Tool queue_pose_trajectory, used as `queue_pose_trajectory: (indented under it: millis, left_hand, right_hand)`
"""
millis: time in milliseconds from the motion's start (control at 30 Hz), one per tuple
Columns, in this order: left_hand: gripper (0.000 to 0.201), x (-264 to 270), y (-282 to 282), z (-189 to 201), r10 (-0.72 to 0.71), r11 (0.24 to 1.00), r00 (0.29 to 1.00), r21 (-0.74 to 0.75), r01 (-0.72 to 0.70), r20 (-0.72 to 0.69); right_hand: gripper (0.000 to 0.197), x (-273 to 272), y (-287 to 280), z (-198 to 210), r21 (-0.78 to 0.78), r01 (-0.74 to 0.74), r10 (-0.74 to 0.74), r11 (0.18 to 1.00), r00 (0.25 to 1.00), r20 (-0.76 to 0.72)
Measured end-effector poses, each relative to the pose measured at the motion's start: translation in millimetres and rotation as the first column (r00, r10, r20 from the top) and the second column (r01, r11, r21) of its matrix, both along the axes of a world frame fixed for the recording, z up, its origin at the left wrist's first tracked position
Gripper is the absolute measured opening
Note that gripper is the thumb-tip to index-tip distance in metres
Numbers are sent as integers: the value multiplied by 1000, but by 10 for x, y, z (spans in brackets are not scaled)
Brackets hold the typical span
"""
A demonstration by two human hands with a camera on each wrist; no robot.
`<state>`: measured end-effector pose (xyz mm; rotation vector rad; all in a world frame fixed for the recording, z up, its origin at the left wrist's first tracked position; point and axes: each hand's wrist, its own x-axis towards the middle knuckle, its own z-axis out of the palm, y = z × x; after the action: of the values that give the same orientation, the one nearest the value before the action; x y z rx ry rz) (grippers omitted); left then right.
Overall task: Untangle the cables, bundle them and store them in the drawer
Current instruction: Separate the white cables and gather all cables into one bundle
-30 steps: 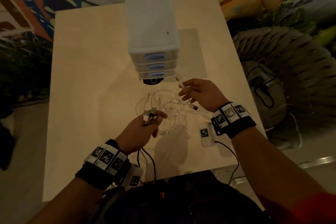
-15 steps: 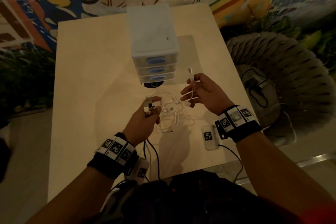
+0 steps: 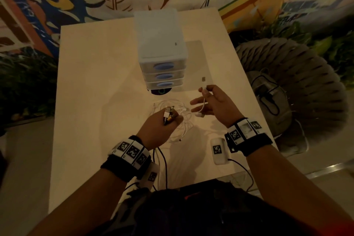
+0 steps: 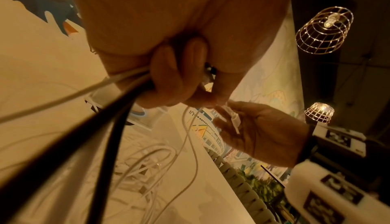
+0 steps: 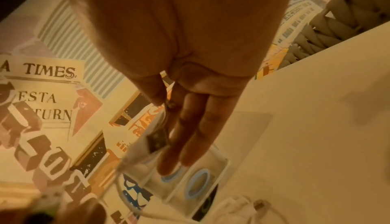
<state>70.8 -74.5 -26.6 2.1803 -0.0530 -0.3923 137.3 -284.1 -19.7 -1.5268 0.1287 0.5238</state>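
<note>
A tangle of white cables (image 3: 181, 120) lies on the table (image 3: 95, 82) in front of a white three-drawer unit (image 3: 161, 53) with blue handles, all drawers closed. My left hand (image 3: 169, 119) grips a bunch of plug ends above the tangle. In the left wrist view its fingers (image 4: 168, 77) curl round black and white cables (image 4: 118, 97). My right hand (image 3: 205, 91) pinches a white cable between thumb and forefinger, its USB plug (image 3: 203, 79) pointing up near the unit. In the right wrist view the plug (image 5: 157, 142) shows beside straight fingers (image 5: 190, 136).
Two white tagged boxes (image 3: 217, 150) (image 3: 151, 175) lie near the table's front edge with black leads. A dark round object (image 3: 160, 91) sits under the drawer unit. A woven chair (image 3: 297, 74) holding a grey bag (image 3: 272, 101) stands to the right of the table.
My right hand has risen and drawn the white cable's plug end up and to the right, away from the tangle. My left hand keeps its grip on the plug ends.
</note>
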Motion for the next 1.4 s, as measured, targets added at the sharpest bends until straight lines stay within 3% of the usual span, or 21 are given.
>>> queue_pose_trajectory:
  millis: [133,233,367,500,600,700,733,800,867,967,1100,1200,1267,1400]
  left_hand:
    - [22,-10,-40,80,45,998,999,-50,-46,-13]
    - [17,-19,-41,118,116,992,993,-51,-117,-20]
    - [10,-35,19,114,108,993,993,-41,-110,-44]
    - [10,-78,71,107,52,996,997,-74,-56,-56]
    - [10,-106,80,98,85,984,996,-153,-90,-40]
    - [16,-123,91,104,166,960,985,-220,-173,-49]
    - [17,-126,102,103,189,959,981,-210,-193,-39]
    - [20,-127,123,117,208,965,978,-165,-206,-6]
    - [22,-118,131,131,228,962,974,-157,-223,15]
    - [19,-93,118,177,223,965,974,-151,-214,46]
    - [27,-98,87,209,150,981,986,-134,-139,70]
    - [36,-117,74,222,115,989,991,-107,-107,67]
    - [44,-131,76,252,80,992,994,-105,-72,78]
    - [48,-180,89,343,-30,995,997,-98,37,70]
  right_hand:
    - [43,-59,-63,-93,-184,-139,122,973,987,-100]
    - [44,-155,-107,-78,-268,-276,289,923,957,9]
    - [17,-131,-130,-84,-342,-171,240,924,955,171]
    - [10,82,-119,-172,-402,-26,155,915,945,290]
    - [17,264,-134,-299,-546,-109,243,830,953,180]
    - [36,283,-155,-318,-727,-211,388,653,918,82]
    - [39,244,-148,-261,-740,-186,405,647,906,126]
    - [34,118,-98,-89,-627,-141,384,766,883,270]
    - [32,-34,-8,110,-484,-247,428,839,849,309]
    - [26,-191,93,288,-481,-385,554,788,783,282]
    - [17,-127,67,419,-513,-300,502,805,804,319]
    - [24,-78,1,557,-634,-263,553,727,772,314]
    - [19,-64,-51,649,-680,-266,594,683,744,306]
    - [7,-3,-193,810,-704,-137,553,697,727,407]
